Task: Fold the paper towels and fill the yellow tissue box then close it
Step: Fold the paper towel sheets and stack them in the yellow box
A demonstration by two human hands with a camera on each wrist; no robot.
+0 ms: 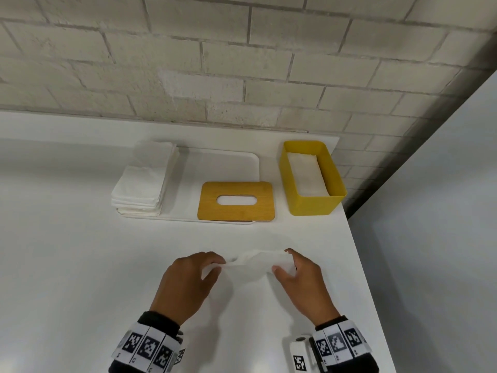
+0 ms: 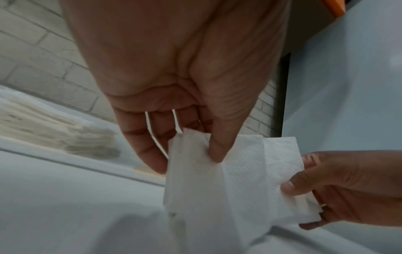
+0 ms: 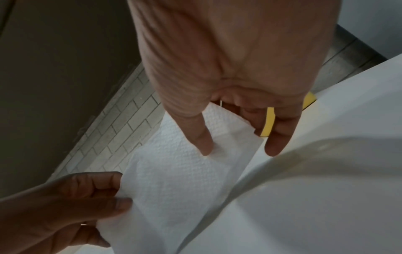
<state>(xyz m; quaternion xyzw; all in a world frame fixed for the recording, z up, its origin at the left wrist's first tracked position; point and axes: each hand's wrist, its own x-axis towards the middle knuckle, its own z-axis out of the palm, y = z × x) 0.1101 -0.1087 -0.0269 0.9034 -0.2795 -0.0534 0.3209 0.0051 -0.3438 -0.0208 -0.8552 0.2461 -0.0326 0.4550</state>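
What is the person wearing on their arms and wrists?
Both hands, left and right, are bare. Each wrist has a dark sleeve cuff wrapped by a white band printed with black square code markers. A small white device bearing one such marker sits by the right wrist.

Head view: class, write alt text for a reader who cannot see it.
Both hands, left hand and right hand, pinch a paper towel above the white table. Behind: the open yellow tissue box, its wooden lid, a towel stack.

Black sleeves (image 1: 158, 323), checker-marked white wristbands (image 1: 146, 345)
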